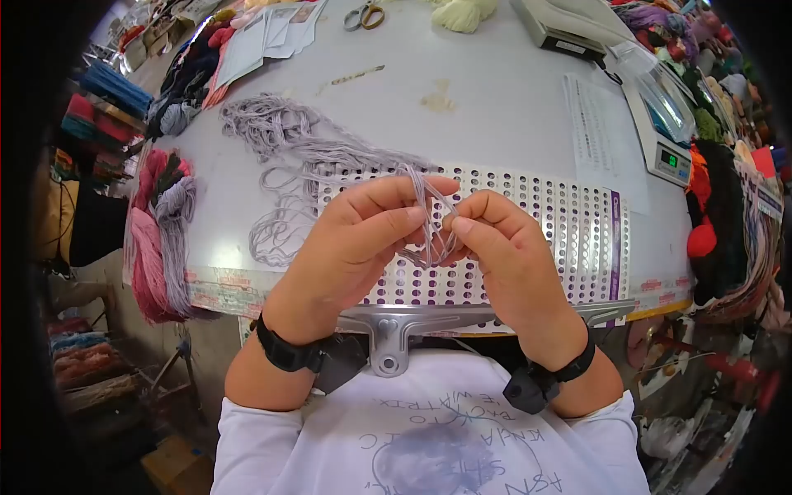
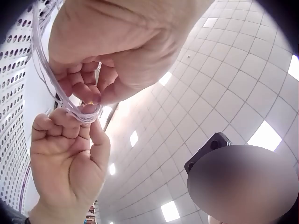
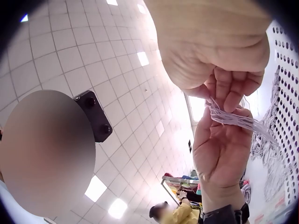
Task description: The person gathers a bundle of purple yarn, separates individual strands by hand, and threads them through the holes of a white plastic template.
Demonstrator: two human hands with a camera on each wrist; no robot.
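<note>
A loop of pale lilac yarn (image 1: 422, 194) runs between the two hands above the perforated card. The left hand (image 1: 351, 231) grips it between thumb and fingers, with its index finger extended under the strands. Facing it, the right hand (image 1: 513, 252) pinches the loop's other side between thumb and fingertips. In the left wrist view the strands (image 2: 70, 108) bend round at the fingertips. The right wrist view shows the bundle (image 3: 238, 120) lying across the left hand's fingers. The rest of the lilac skein (image 1: 272, 128) lies loose on the table to the left.
The white card with rows of holes (image 1: 577, 239) lies beneath the hands, behind a metal bracket (image 1: 388, 330). Scissors (image 1: 364, 16) and papers (image 1: 268, 37) are at the back, a digital scale (image 1: 667, 157) at the right. Pink and lilac skeins (image 1: 153, 239) hang at the left edge.
</note>
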